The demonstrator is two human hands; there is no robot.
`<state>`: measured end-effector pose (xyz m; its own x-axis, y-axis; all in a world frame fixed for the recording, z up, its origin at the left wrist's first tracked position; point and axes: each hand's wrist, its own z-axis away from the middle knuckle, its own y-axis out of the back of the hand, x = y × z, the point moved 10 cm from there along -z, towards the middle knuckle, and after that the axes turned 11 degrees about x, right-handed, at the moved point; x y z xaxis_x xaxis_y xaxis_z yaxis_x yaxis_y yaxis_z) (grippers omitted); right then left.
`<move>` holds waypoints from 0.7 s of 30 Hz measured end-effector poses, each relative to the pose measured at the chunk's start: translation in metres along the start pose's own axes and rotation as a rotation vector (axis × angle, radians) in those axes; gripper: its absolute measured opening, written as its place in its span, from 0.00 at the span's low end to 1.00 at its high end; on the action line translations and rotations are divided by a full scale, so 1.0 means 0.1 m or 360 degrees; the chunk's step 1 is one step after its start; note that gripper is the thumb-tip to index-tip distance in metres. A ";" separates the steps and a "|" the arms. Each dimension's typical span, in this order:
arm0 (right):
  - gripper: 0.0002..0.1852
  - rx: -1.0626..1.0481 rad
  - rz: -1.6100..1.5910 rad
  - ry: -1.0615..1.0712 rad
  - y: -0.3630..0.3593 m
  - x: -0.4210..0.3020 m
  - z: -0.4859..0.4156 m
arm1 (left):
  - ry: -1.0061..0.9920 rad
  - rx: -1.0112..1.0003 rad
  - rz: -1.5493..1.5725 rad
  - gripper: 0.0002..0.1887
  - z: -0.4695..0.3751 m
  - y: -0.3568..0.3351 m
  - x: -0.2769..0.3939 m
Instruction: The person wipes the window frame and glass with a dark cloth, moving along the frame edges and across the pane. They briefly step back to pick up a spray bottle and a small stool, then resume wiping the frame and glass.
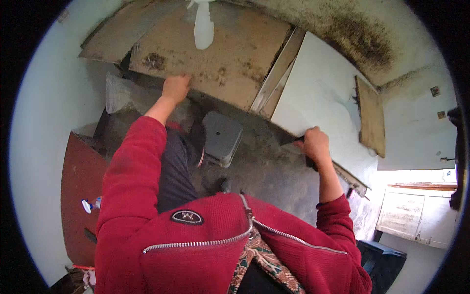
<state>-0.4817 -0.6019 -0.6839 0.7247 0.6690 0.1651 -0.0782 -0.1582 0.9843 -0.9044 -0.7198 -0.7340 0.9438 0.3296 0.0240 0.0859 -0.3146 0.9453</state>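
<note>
My left hand (177, 88), fingers curled, is at the lower edge of a stained brown wooden board (227, 55). My right hand (316, 143) is closed on the near edge of a large white board (315, 84), its fingers curled under the rim. Between the two boards run narrow wooden strips (275, 81). A white plastic object (203, 29), perhaps a bottle or fan blade, shows above the brown board. Below the boards a grey plastic stool or lid (222, 136) sits on the dark floor. What lies under the boards is mostly hidden.
A clear plastic bag (123, 95) is at the left, above a dark red panel (82, 176). Against the right wall a small brown board (370, 115) rests on the white one. White cabinet doors (407, 213) and a black box-like object (382, 261) are at lower right.
</note>
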 end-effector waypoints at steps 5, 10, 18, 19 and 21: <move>0.25 -0.0051 -0.0094 -0.0103 0.00 -0.02 0.10 | -0.0133 0.0248 0.0072 0.17 0.04 0.18 0.05; 0.23 -0.0037 -0.0094 -0.0103 0.02 -0.05 0.05 | -0.0121 0.0372 0.0102 0.20 0.08 0.18 -0.03; 0.23 -0.0064 -0.0132 -0.0274 -0.06 0.00 0.06 | -0.0338 0.0643 0.0077 0.14 0.14 0.31 0.09; 0.23 -0.0047 -0.0124 -0.0283 -0.06 0.01 0.05 | -0.0367 0.0654 0.0034 0.12 0.11 0.33 0.13; 0.29 -0.0019 -0.0152 -0.0287 -0.06 0.02 0.06 | -0.0477 0.0698 -0.0050 0.14 0.12 0.41 0.25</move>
<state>-0.4759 -0.6044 -0.6904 0.8398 0.5397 0.0582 -0.0107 -0.0907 0.9958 -0.8737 -0.7355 -0.6986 0.9829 0.0965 -0.1567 0.1804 -0.6726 0.7177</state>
